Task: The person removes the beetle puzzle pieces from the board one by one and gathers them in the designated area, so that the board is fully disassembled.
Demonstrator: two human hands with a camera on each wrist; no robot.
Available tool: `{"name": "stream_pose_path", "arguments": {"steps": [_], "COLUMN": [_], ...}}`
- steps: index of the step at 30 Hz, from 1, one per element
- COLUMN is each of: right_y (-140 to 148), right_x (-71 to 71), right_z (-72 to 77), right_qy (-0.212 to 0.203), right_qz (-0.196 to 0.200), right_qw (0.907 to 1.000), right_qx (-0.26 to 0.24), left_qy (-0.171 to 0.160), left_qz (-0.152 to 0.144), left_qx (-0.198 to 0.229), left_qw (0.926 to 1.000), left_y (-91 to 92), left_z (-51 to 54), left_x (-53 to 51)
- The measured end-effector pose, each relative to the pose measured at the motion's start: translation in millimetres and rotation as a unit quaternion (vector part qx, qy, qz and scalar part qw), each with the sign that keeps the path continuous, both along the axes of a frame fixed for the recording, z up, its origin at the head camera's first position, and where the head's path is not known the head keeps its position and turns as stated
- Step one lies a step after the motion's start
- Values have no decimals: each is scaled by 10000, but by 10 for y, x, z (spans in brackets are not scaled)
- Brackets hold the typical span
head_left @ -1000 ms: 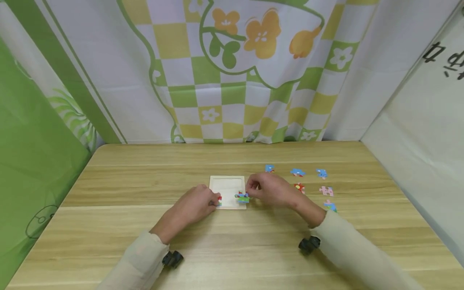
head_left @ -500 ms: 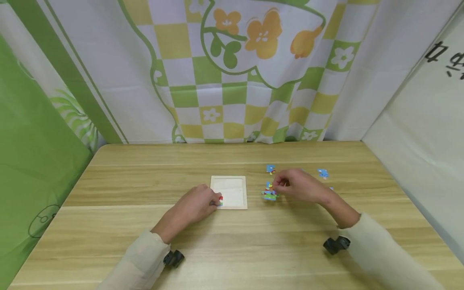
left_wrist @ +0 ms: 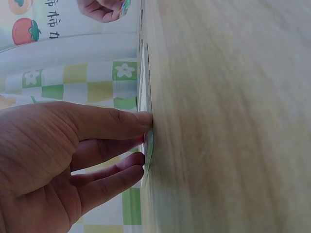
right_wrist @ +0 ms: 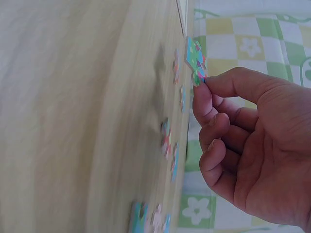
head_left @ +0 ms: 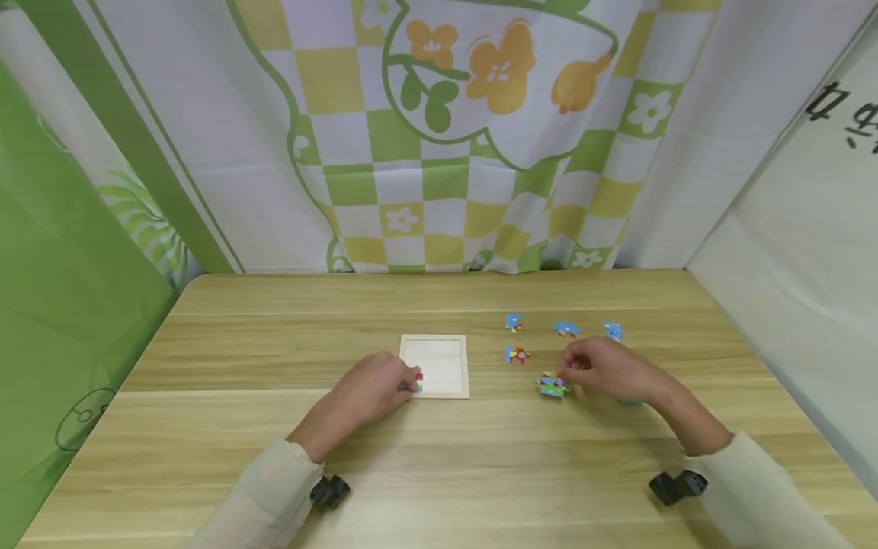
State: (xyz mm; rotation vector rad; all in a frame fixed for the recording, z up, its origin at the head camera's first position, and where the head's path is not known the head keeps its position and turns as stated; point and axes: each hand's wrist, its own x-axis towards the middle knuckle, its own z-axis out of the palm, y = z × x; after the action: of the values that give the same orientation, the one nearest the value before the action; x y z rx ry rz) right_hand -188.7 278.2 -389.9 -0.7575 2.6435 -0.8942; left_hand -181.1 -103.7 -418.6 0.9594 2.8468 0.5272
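A small square wooden puzzle tray lies on the table. My left hand holds its near left corner; in the left wrist view the thumb lies on the tray's edge. A puzzle piece with red on it sits in that corner, partly hidden by the fingers. To the right, my right hand pinches a green and blue puzzle piece between thumb and forefinger, raised off the table in the right wrist view. Behind the held piece lies a red flower piece.
Further puzzle pieces lie on the right: a blue corner piece, a blue and red piece and a blue piece. Another piece shows partly under the right wrist. A checkered curtain hangs behind the table.
My right hand has carried the green puzzle piece away from the tray, rightward over the table past the red flower piece. The left hand has stayed at the tray's corner.
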Motion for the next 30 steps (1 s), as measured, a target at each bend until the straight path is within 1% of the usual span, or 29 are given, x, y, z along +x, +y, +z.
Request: {"name": "stream_pose_path", "arguments": {"steps": [7, 13, 21, 30], "right_y": [158, 210, 256, 265], "right_x": [45, 60, 37, 18], "right_z": [-49, -72, -156, -182], "right_qy": [-210, -362, -151, -45], "right_qz": [-42, -116, -179, -183], "right_qw": [9998, 9993, 9995, 9997], "right_qx": [-20, 14, 198, 185], "left_qy": [26, 36, 18, 163], "left_qz": [30, 20, -85, -147], "left_qx": [36, 94, 117, 100], "left_qw": [10000, 9999, 9999, 9997], "left_y": [6, 0, -11, -21], "left_z": [6, 0, -26, -12], "left_x": [4, 6, 11, -6]}}
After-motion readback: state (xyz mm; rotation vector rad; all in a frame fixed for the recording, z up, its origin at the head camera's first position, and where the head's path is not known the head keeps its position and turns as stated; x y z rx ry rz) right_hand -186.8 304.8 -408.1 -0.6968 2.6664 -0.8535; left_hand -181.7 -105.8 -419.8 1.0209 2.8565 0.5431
